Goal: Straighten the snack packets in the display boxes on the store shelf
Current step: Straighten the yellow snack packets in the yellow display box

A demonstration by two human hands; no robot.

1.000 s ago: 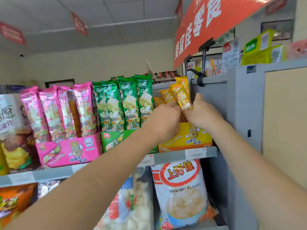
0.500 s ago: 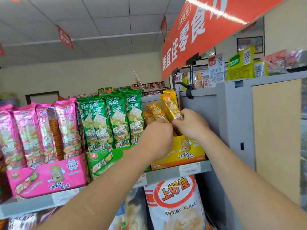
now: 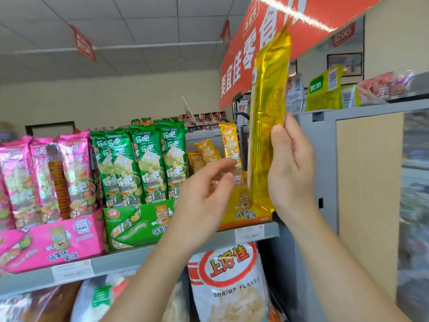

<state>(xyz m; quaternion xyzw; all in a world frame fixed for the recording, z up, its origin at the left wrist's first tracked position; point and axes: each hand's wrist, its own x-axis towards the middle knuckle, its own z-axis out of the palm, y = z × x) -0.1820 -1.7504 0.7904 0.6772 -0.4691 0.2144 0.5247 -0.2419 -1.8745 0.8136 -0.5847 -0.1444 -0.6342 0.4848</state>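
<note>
Holding yellow foil snack packets (image 3: 228,145), the yellow cardboard display box (image 3: 243,211) stands behind a long yellow packet (image 3: 269,101) gripped upright by the right hand (image 3: 292,168); the left hand (image 3: 204,196) is loosely spread.

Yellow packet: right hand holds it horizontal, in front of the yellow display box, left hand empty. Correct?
Not horizontal. In the head view the right hand holds the yellow packet upright, its lower end in front of the yellow display box; the left hand is empty.
</note>
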